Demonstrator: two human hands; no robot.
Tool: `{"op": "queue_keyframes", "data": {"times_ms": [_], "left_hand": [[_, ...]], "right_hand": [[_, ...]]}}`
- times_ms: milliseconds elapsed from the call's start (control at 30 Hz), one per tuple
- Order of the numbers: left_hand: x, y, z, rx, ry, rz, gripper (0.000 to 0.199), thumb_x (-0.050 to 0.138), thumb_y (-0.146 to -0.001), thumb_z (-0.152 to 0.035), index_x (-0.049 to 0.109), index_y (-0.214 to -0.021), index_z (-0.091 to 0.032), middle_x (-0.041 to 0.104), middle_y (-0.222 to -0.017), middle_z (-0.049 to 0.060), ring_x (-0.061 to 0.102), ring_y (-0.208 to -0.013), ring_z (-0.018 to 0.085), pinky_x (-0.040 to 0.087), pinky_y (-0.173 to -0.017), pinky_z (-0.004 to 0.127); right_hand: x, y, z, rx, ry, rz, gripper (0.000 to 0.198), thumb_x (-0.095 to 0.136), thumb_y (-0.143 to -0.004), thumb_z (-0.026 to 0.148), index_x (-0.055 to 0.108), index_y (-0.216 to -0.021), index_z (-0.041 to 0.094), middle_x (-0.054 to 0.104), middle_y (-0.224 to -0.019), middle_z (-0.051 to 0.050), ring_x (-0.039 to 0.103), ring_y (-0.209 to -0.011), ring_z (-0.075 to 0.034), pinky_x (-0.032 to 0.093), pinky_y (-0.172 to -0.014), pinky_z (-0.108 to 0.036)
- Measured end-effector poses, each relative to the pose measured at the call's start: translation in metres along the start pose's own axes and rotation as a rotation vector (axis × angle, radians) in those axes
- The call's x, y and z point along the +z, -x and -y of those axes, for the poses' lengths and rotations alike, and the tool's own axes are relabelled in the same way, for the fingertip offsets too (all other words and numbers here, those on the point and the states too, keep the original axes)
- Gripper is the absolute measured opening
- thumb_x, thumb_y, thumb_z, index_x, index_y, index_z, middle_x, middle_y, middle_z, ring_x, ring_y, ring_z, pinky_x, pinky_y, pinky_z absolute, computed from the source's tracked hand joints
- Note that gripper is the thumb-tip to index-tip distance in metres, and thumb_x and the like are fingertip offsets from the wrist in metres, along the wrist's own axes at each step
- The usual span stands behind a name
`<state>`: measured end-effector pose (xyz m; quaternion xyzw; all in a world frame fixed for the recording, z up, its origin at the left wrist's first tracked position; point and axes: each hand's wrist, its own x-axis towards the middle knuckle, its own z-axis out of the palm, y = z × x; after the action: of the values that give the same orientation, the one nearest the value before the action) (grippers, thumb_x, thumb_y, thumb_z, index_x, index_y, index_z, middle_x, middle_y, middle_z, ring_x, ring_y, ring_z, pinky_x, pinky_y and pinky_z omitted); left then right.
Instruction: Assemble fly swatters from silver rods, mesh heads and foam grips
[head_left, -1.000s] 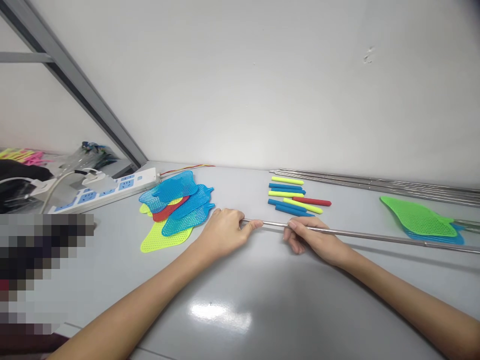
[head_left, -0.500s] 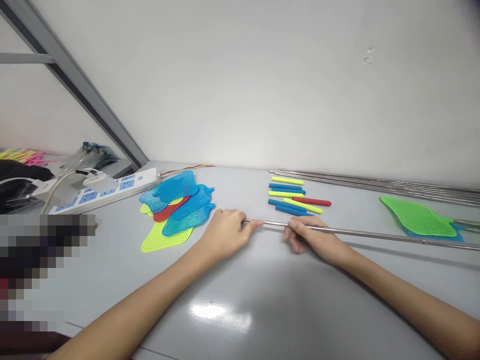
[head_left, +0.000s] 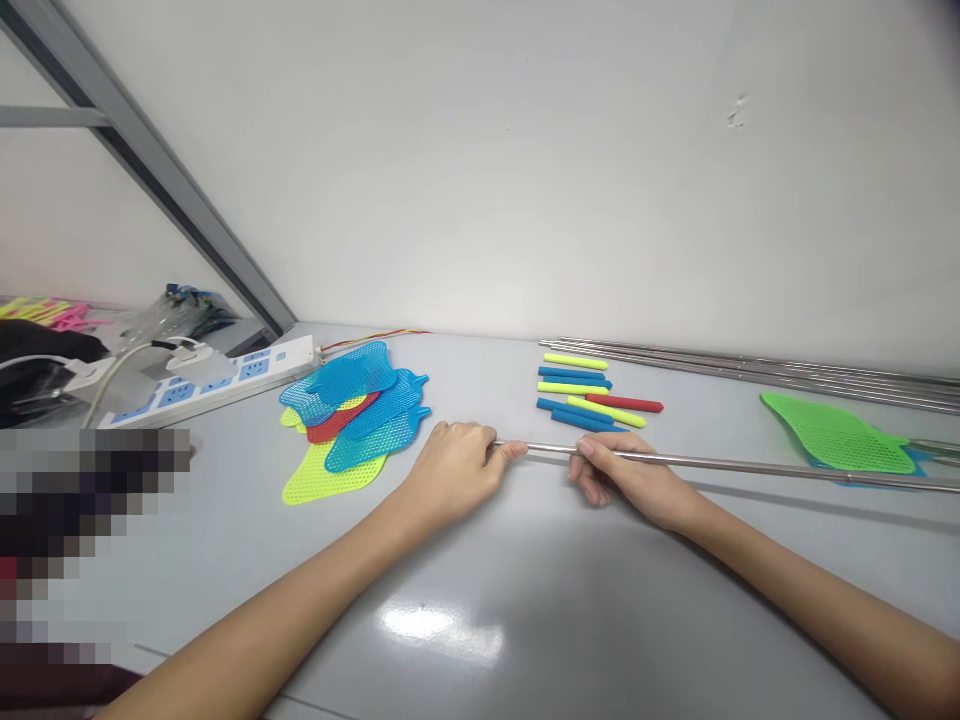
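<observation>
A thin metal rod (head_left: pixel 712 464) runs from my hands out past the right edge of the view. My left hand (head_left: pixel 457 465) is closed around its left end, thumb stretched along it; that end is hidden in the fist. Further right, my right hand (head_left: pixel 619 470) pinches the same rod between thumb and fingers. Left of my left hand lies a pile of fly swatter heads, among them a blue head (head_left: pixel 375 435), a yellow head (head_left: pixel 334 475) and a red head (head_left: pixel 330 428). Behind my right hand are several plastic sleeves, including a red sleeve (head_left: pixel 626 403) and a yellow sleeve (head_left: pixel 576 361).
Several metal rods (head_left: pixel 750 368) lie along the wall at the back right. A green swatter head (head_left: pixel 840 435) rests over a blue one at the right. A white power strip (head_left: pixel 225 385) with cables stands on the left, beside a grey metal frame (head_left: pixel 165 165).
The right part of the rod has risen slightly in the view. Both hands keep their hold and stay almost in the same place.
</observation>
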<state>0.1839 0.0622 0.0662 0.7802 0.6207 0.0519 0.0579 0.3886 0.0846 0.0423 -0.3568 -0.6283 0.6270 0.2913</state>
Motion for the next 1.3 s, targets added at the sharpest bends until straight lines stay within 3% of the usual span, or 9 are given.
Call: {"op": "queue_keyframes", "data": {"times_ms": [1000,1300], "left_hand": [[0.0001,0.0039,-0.0056,-0.036,0.029,0.008,0.050,0.028,-0.088,-0.048,0.054,-0.060,-0.016,0.061,-0.061,0.007,0.056,-0.058,0.020,0.028,-0.054,0.028],[0.0039,0.0065,-0.0080,-0.026,0.030,-0.011,0.050,0.024,-0.088,-0.050,0.053,-0.066,-0.016,0.062,-0.067,0.007,0.056,-0.067,0.023,0.032,-0.067,0.035]], "right_hand": [[0.0003,-0.0001,0.0012,0.007,-0.031,-0.005,0.037,0.046,-0.084,0.041,0.060,-0.062,0.015,0.051,-0.045,0.002,0.045,-0.043,-0.010,0.036,-0.045,-0.023],[0.0014,-0.0006,-0.0023,-0.012,-0.074,-0.026,0.040,0.045,-0.084,0.042,0.060,-0.060,0.013,0.051,-0.044,0.000,0.045,-0.042,-0.010,0.037,-0.045,-0.024]]}}
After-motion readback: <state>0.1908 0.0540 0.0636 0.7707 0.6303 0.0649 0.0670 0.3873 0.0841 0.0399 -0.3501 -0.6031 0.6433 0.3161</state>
